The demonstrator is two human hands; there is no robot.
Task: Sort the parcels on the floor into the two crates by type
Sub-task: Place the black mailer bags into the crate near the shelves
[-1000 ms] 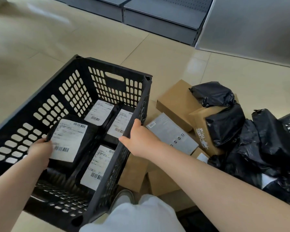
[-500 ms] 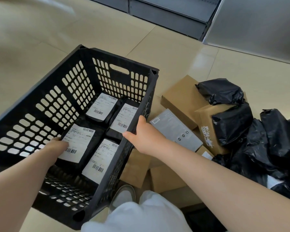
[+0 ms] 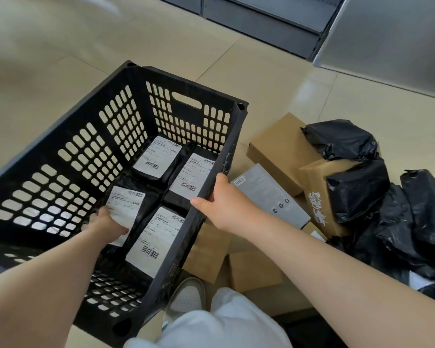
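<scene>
- While pressed flat on the near-left labelled parcel (image 3: 126,212) inside the crate (image 3: 60,156), left hand (image 3: 106,222) with fingers spread over the white label, palm down, pinching nothing.
- Right hand (image 3: 224,204) closed over the crate's right rim, thumb on the inner side, fingers wrapped outside and hidden.
- Four black parcels on the crate floor, two by two, each carrying a white shipping label with barcodes; far-left one (image 3: 156,156), far-right one (image 3: 191,175) and near-right one (image 3: 156,239) lying snug against each other.
- Likely light and soft: glossy film wrap, slightly puffed, probably slippery under a bare palm; best taken by an edge or a corner of the wrap, not by the label.
- Crate black, slotted walls, handle hole in the far wall, stiff plastic; rim or handle hole the sound places to hold.
- Still on the floor to the right: brown boxes (image 3: 281,151), a grey flat box (image 3: 271,194) just beside the crate, and a heap of black bags (image 3: 357,192) resting on and beside the boxes.
- Boxes likely stiff, easy to take by opposite sides; bags limp and crinkled, best gathered by a fold.
- Second crate not clearly in view.
- Sorting judged well short of done, most of the pile unsorted.
</scene>
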